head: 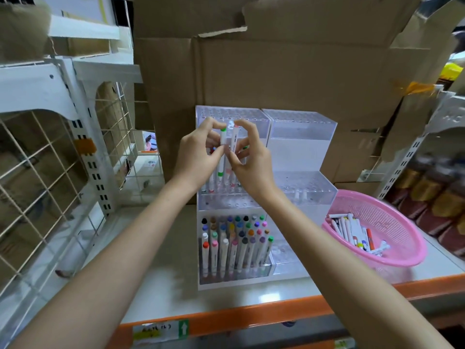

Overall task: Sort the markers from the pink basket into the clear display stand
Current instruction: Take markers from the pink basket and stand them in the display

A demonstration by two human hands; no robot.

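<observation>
Left hand (198, 154) is pinching a green-capped marker (222, 144) and right hand (251, 159) pinches a second marker (234, 137). Both are upright at the middle tier of the clear display stand (302, 127). The bottom tier looks nearly full and the right section is almost bare. The pink basket (402, 222) holds a decent pile of markers (352, 230), so I'd guess we're roughly halfway.

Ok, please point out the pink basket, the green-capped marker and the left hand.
pink basket (392, 217): head view, mesh wall.
green-capped marker (221, 165): head view, lower barrel.
left hand (198, 157): head view, its back.
</observation>
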